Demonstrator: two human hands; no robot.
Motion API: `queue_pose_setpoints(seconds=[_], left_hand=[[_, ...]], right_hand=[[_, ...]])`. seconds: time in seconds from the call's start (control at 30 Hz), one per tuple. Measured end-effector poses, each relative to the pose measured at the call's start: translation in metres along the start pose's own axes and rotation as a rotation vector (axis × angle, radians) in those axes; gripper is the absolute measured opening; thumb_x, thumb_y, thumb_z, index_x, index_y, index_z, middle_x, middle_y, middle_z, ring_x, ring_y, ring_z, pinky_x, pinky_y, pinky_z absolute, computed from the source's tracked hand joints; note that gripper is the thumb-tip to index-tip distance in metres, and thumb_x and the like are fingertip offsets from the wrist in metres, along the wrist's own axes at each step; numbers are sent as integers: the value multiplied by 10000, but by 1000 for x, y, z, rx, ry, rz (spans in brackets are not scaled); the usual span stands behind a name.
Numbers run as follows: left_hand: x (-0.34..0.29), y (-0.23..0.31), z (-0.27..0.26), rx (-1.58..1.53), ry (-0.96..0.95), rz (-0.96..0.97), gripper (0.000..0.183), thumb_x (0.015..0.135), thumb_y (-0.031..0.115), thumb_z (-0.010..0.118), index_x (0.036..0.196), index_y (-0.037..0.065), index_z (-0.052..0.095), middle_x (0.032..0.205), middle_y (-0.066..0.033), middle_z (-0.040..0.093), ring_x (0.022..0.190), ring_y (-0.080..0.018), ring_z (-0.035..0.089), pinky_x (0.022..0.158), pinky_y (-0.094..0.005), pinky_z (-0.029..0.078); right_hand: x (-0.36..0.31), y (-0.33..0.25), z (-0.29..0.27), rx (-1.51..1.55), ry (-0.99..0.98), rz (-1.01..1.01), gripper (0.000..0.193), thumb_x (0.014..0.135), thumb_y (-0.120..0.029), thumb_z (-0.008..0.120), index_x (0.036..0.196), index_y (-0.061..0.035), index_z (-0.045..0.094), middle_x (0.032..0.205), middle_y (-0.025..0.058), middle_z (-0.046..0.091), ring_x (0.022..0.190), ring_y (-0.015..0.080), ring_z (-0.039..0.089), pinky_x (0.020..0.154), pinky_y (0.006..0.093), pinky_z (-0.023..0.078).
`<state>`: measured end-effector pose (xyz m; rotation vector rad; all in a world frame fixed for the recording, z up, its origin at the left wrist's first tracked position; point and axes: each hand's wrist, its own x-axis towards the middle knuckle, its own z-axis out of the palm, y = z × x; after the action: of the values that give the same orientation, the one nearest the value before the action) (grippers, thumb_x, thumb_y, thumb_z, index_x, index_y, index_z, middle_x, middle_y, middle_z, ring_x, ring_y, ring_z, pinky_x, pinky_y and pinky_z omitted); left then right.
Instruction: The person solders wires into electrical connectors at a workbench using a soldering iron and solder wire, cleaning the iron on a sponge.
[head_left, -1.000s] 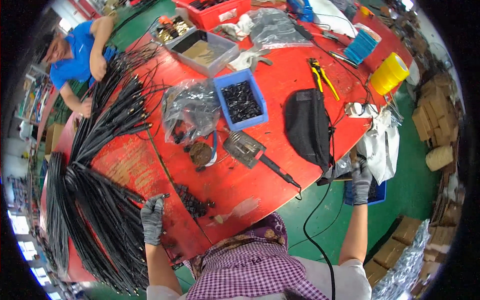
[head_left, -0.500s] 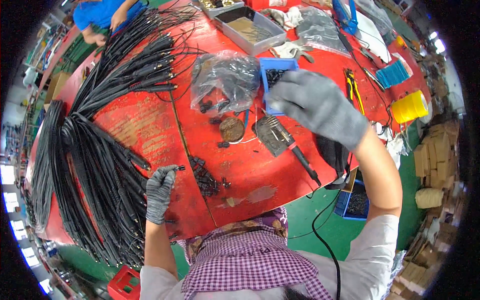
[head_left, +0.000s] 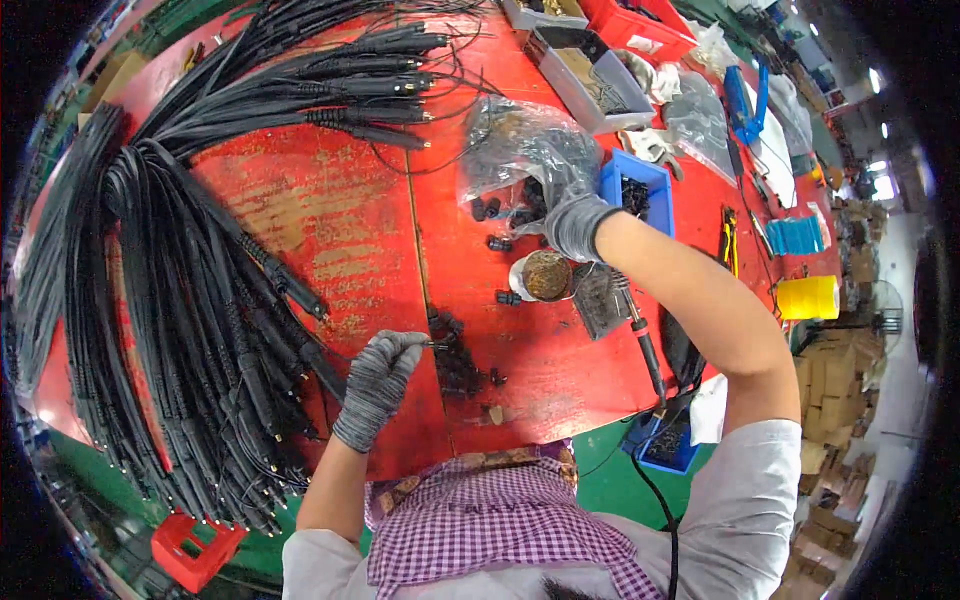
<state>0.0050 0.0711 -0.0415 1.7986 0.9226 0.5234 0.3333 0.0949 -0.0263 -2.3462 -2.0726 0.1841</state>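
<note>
My left hand (head_left: 378, 388), in a grey knitted glove, is closed in a pinch near the table's front edge. From its fingertips pokes the slim dark tip of a cable end (head_left: 434, 345). My right hand (head_left: 572, 226), gloved too, is at the mouth of a clear plastic bag (head_left: 535, 140). Its fingers are partly hidden and blurred among the black plastic parts (head_left: 532, 196) there, so its grip cannot be made out. A heap of small black parts (head_left: 455, 360) lies just right of my left hand.
Bundled black cables (head_left: 190, 300) cover the table's left side. Beside my right wrist are a round tin (head_left: 547, 276), a soldering iron (head_left: 645, 345) and a blue bin (head_left: 655, 190). Farther right lie yellow-handled pliers (head_left: 729, 243) and a yellow spool (head_left: 808, 298).
My right hand has moved left from over the blue bin to the plastic bag's mouth. The left hand keeps its pinch. The view has shifted, and the other person at the far left is out of sight.
</note>
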Motion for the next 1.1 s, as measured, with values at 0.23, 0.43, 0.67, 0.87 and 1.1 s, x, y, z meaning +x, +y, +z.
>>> queue_pose_setpoints(seconds=[0.23,0.43,0.67,0.87,1.1], left_hand=[[8,-7,-8,-7,-18,40,143,764,34,547,891,66,603,790,-105,577,738,-234,562,663,-308,450],[10,-11,-5,-90,-16,27,145,767,39,543,897,69,601,791,-106,575,739,-238,559,659,-306,449],[10,-18,-9,-64,-30,8,140,767,36,542,890,68,600,783,-103,572,742,-234,555,656,-308,447],[10,-8,-13,-118,12,45,135,764,-8,532,869,44,600,750,-61,565,702,-156,528,658,-267,426],[4,-3,-30,-159,5,-105,129,775,55,554,896,47,599,780,-102,583,726,-203,575,656,-283,456]], right_hand=[[27,-5,-2,128,272,-201,476,672,-131,619,1107,-63,439,829,119,586,809,271,561,751,345,433],[41,-1,-2,-273,-131,-112,334,699,-114,572,1006,-48,460,846,143,575,772,288,568,648,390,442],[42,-31,-16,-297,-446,-325,291,675,-137,581,963,-98,579,920,130,574,877,278,551,759,376,433],[48,-28,37,-663,-342,-335,230,690,-98,506,894,-70,607,878,128,603,751,292,585,684,395,456],[30,-38,-41,-339,-356,-397,294,674,-49,511,958,-86,578,917,131,587,850,287,561,756,358,447]])
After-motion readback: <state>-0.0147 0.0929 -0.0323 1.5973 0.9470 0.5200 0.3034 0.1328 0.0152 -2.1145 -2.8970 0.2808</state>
